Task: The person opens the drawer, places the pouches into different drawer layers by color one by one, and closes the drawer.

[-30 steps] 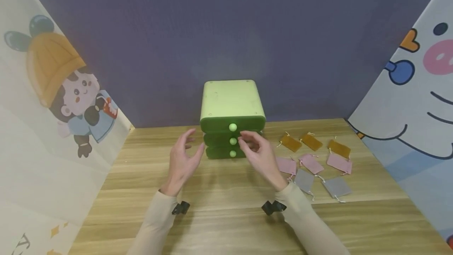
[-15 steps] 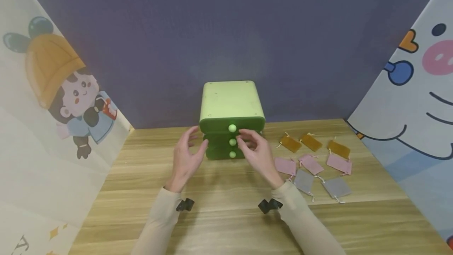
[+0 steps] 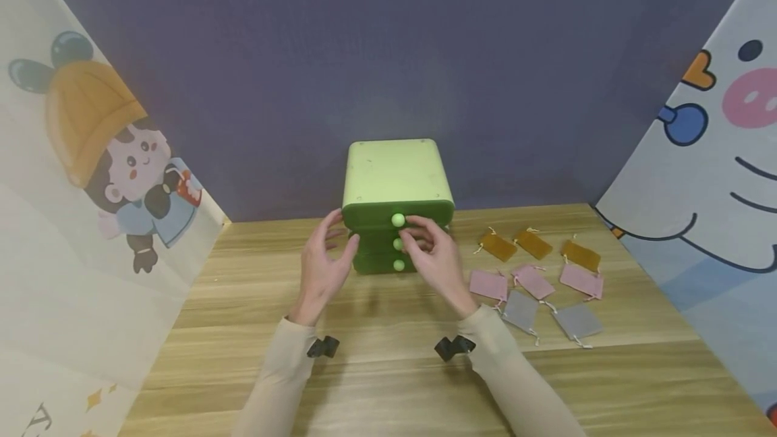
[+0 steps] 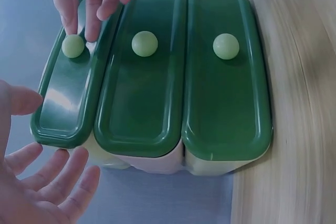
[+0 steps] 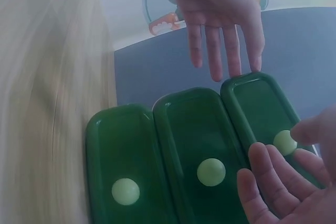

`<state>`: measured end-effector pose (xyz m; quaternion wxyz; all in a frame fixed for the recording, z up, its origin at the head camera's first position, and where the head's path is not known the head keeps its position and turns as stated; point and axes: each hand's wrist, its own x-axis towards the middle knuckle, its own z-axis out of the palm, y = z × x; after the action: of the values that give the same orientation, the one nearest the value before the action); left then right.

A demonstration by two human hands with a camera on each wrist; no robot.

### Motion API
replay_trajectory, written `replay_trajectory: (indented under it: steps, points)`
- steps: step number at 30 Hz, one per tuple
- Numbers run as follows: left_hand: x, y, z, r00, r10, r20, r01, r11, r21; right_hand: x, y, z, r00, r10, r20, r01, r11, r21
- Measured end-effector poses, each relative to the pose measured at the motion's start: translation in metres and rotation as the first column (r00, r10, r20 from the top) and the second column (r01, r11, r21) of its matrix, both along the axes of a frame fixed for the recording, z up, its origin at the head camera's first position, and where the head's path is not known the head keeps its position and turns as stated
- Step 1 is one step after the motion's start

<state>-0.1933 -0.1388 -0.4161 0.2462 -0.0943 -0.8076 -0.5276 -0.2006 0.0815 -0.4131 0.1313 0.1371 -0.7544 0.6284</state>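
Observation:
A small cabinet with a pale green top and three dark green drawer fronts stands against the back wall. Each drawer has a round light green knob. My right hand is at the cabinet's front, its thumb and forefinger tips right at the edge of the top knob, not closed round it. At the cabinet's left side is my left hand, fingers spread and thumb apart. Its fingertips lie close beside the end of the top drawer front. The middle knob is partly covered by the right hand in the head view.
Right of the cabinet, small drawstring pouches lie on the wooden table: three orange pouches, three pink pouches and two grey pouches. A dark blue wall rises behind, with cartoon-printed panels at both sides.
Both hands have moved inward: the right leftward to the top knob, the left rightward to the cabinet's side. The cabinet and pouches have stayed in place.

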Motion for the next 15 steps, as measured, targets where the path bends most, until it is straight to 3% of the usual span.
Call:
replay_trajectory:
  steps: [15]
  points:
    - [-0.005, 0.0, 0.002, 1.0, -0.017, 0.013, 0.017, 0.999, 0.032, -0.007, -0.014, -0.002, 1.0, -0.02, 0.009, 0.021, 0.996, -0.091]
